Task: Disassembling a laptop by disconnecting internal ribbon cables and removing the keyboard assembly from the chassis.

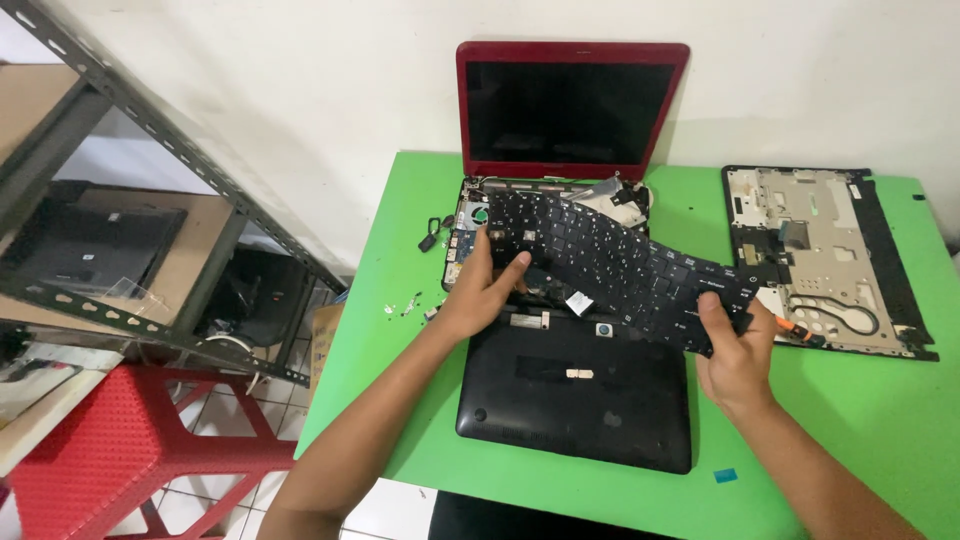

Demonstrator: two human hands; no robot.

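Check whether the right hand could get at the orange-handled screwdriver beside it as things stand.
Probably not at once: the right hand grips the black keyboard, though the screwdriver lies uncovered just beside it on the green table.

A matt black plastic keyboard [620,265] is being flexed over a matt black laptop base [575,395]; glossy red plastic is framing the screen [570,100], above a smooth green table [870,410].

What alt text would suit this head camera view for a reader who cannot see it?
Two hands, left hand and right hand, hold a black keyboard lifted above an opened red laptop on a green table. A removed laptop cover panel lies to the right.
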